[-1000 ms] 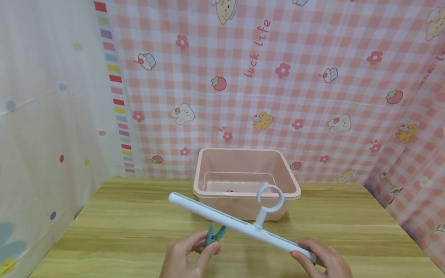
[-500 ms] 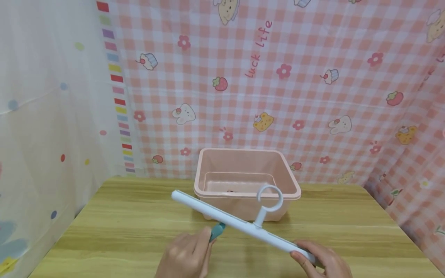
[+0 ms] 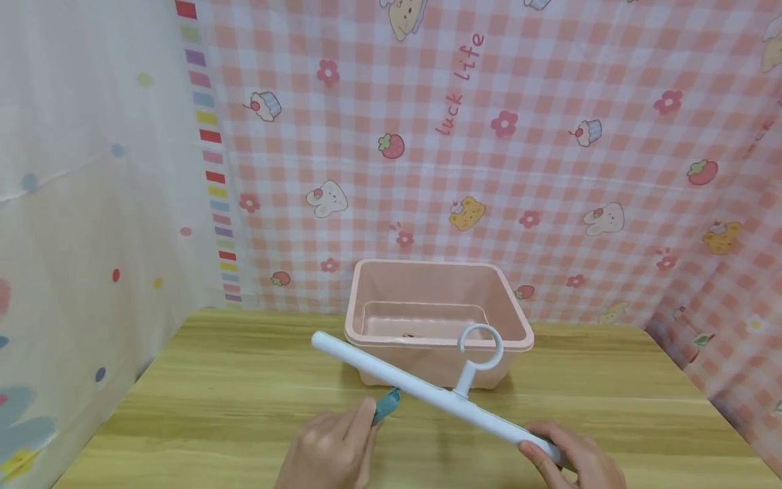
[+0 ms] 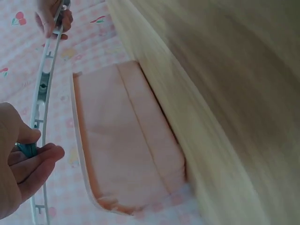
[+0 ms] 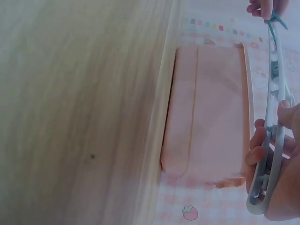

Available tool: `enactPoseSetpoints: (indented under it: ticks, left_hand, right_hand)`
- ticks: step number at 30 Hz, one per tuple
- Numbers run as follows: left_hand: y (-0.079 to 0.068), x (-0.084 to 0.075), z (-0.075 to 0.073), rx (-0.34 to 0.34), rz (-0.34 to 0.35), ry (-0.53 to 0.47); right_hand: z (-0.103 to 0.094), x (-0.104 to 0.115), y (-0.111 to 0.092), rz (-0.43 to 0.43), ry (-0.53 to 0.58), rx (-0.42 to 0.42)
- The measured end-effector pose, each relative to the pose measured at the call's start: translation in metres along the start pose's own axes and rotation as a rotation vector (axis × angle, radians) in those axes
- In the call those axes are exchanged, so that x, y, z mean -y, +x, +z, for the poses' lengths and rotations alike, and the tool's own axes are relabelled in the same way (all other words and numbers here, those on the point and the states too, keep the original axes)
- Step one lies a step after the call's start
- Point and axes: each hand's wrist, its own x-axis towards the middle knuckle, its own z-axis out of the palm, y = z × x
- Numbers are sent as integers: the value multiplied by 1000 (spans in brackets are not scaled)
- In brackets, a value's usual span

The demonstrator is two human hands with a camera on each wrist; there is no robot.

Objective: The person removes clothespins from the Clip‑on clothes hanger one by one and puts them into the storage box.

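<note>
In the head view a pale blue hanger (image 3: pixel 421 391) with a ring-shaped hook (image 3: pixel 502 348) is held slanting above the table. My right hand (image 3: pixel 577 456) grips its lower right end, thumb in front. My left hand (image 3: pixel 326 448) pinches a teal clothes peg (image 3: pixel 386 405) just under the bar, left of the hook; its tip meets the bar's lower edge in this view. From the left wrist, the hanger's underside (image 4: pixel 43 89) shows a hollow channel with crosspieces, and the peg (image 4: pixel 28 149) is partly hidden by fingers. Whether the peg is fastened to the hanger, I cannot tell.
A pink plastic basin (image 3: pixel 427 363) stands behind the hanger, with something small and dark on its bottom. Beneath everything is a wood-grain table (image 3: pixel 232 380). A pink checked cloth (image 3: pixel 550 176) hangs at the back and right, a pale dotted one (image 3: pixel 73 224) at the left.
My left hand has turned over, back now upward, and the V-shaped peg has swung to point up and right toward the bar. The right hand and hanger stay nearly still.
</note>
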Motion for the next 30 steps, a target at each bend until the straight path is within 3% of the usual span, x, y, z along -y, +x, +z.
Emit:
enactPoseSetpoints:
  ticks: [5, 12, 15, 19, 21, 26, 30]
  left_hand:
    - [-10, -3, 1, 104, -206, -191]
    - [-11, -6, -2, 188, -461, -439]
    - [-11, -5, -6, 297, -645, -664]
    - [-10, 0, -10, 467, -981, -1085]
    - [-10, 3, -11, 516, -1089, -1270]
    - [-16, 9, -9, 605, -1257, -1605]
    - [-23, 10, -9, 672, -1324, -1753]
  right_hand:
    - [-1, 1, 2, 20, -1, 0]
    - [-2, -1, 2, -38, 6, -76]
    - [-2, -3, 1, -53, 13, -82]
    - [-2, -5, 1, -89, 31, -95]
    - [-2, -5, 0, -114, 42, -106]
    - [-1, -4, 0, -124, 70, -123]
    - [-1, -2, -1, -41, 67, -116]
